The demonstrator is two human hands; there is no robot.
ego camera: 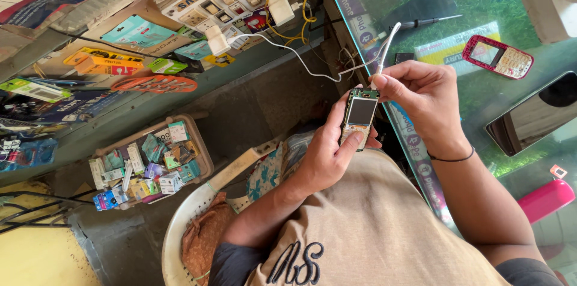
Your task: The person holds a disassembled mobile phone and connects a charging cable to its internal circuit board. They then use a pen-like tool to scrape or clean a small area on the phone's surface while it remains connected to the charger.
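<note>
Your left hand [327,154] cradles a bare, caseless phone board with a small grey screen [360,116], thumb closed over its keypad to steady it above your lap. Your right hand [421,97] pinches a white cable plug [384,51] at the board's top edge, beside the glass counter [517,21] bearing a red keypad phone [497,56].

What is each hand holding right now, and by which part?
The left hand grips the bare phone board by its lower end and sides. The right hand pinches the white cable at its plug end, at the board's top.
</note>
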